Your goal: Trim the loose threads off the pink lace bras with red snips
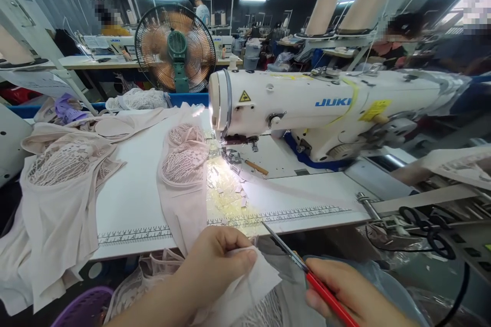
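Observation:
My left hand, thumb against fingers, pinches the edge of a pale pink lace garment just in front of the table edge. Its lace part hangs lower down, partly out of frame. In my right hand are slim pointed scissors with a red handle, their blades pointing up and left toward the table's ruler strip. They are beside the fabric, apart from it. A pale pink lace bra piece lies on the table, left of the sewing machine's needle area.
A white JUKI sewing machine stands behind, its lamp lighting yellow tape and fabric scraps. More lace garments drape over the left side. Black scissors lie at right. A purple basket is below; a fan stands behind.

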The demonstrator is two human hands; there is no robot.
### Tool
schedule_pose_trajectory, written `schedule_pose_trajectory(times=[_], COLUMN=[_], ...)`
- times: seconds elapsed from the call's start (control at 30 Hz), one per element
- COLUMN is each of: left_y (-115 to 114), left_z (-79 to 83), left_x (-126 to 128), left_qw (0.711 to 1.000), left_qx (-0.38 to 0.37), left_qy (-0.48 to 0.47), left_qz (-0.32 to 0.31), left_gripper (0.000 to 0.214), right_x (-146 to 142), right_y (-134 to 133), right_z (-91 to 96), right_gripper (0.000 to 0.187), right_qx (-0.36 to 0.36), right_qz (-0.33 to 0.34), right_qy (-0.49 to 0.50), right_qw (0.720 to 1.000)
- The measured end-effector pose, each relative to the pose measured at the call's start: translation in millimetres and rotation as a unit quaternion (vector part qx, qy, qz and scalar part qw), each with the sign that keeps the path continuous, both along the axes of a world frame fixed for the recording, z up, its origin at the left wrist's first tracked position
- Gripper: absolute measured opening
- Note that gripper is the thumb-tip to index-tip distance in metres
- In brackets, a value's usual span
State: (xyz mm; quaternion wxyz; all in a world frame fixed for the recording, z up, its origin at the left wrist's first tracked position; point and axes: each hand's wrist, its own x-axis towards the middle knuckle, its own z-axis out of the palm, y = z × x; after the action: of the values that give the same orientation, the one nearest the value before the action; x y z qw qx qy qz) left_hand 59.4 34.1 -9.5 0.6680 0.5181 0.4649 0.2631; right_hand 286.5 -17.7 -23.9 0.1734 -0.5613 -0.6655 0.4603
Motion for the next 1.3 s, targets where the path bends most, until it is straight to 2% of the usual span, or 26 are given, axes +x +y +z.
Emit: schedule_pose_trajectory(times=[0.13,0.23,0.4,0.57,0.8,0.9,0.97,1.03,1.1,1.17,1.23,1.27,1.3], left_y=[-1.2,-2.8,-4.6,-6.2,-6.7,-6.9,-7.3,-7.0,-4.7,0.5,8.4,13.0,17.7], left_z=[7.3,12.8,7.3,-1.3,3.3,5.8,7.2,8.2,8.8,9.7,10.8,11.2,11.4], left_x=[-3.9,-7.5,-16.9,-20.7,-22.2,-20.7,-17.9,-14.7,-12.6,-12.9,-16.0,-18.7,-22.2], left_qw=[0.999,0.998,0.997,0.995,0.996,0.994,0.993,0.989,0.985,0.985,0.971,0.948,0.908], left_qx=[-0.023,-0.044,0.007,0.012,0.037,0.071,0.090,0.121,0.141,0.134,0.154,0.200,0.260], left_qy=[-0.018,-0.030,-0.045,-0.052,0.010,0.046,0.069,0.089,0.098,0.107,0.142,0.191,0.259], left_qz=[0.013,0.046,0.066,0.079,0.078,0.066,0.046,0.017,-0.005,-0.035,-0.111,-0.158,-0.203], left_gripper=[0.016,0.020,0.025,0.031,0.023,0.017,0.014,0.014,0.017,0.021,0.023,0.023,0.025], right_x=[-5.7,-10.2,-19.7,-25.5,-26.3,-27.0,-32.7,-43.1,-55.6,-65.8,-70.8,-71.3,-70.9], right_y=[8.1,8.5,8.1,9.9,1.2,1.1,5.0,11.2,18.0,23.6,27.4,28.8,29.9], right_z=[17.1,19.7,11.7,11.2,4.8,-4.4,-10.2,-13.2,-13.2,-12.1,-12.5,-13.8,-15.7], right_gripper=[0.043,0.037,0.031,0.026,0.019,0.020,0.023,0.024,0.024,0.019,0.016,0.014,0.013], right_qx=[0.091,0.136,0.111,0.111,0.098,0.108,0.130,0.128,0.099,0.077,0.080,0.085,0.095], right_qz=[0.013,0.020,0.065,0.088,0.077,0.028,-0.026,-0.064,-0.069,-0.060,-0.041,-0.031,-0.019], right_qy=[0.025,-0.001,-0.107,-0.199,-0.191,-0.117,0.005,0.157,0.248,0.250,0.214,0.193,0.170], right_qw=[0.995,0.991,0.986,0.970,0.974,0.987,0.991,0.977,0.961,0.963,0.973,0.977,0.981])
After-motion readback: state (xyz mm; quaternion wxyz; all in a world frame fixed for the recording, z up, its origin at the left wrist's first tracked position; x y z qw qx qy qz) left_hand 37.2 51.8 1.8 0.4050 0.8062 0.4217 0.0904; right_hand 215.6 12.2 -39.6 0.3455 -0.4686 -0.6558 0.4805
